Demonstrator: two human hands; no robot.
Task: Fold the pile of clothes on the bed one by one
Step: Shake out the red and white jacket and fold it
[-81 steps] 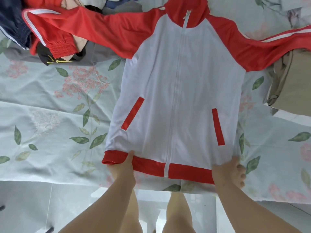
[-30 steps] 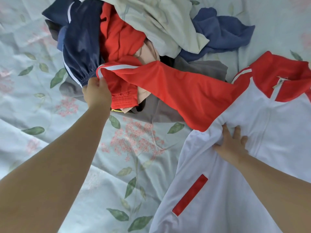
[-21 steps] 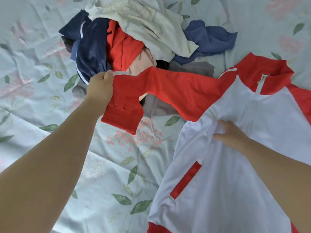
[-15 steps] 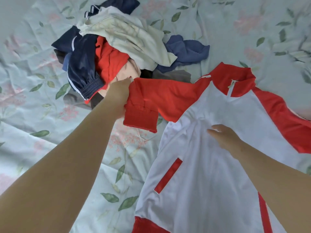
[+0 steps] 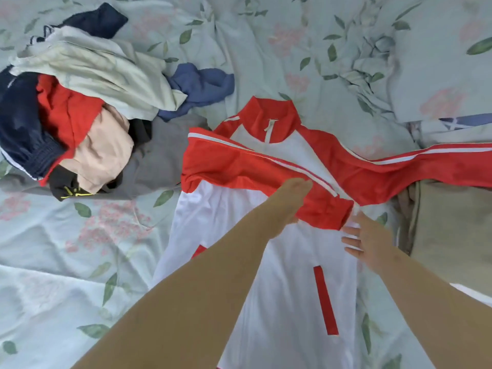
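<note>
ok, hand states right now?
Left hand: grips the sleeve.
Right hand: open, flat on the jacket.

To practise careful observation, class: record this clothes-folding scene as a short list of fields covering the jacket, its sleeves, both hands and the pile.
jacket: white body, red sleeves, flat on bedsheet
folded sleeve: lies across the chest
other sleeve: stretched out sideways, unfolded
left hand: on the folded sleeve; grip unclear
right hand: open, fingers spread, beside the cuff
pile: unfolded clothes beside the jacket
</note>
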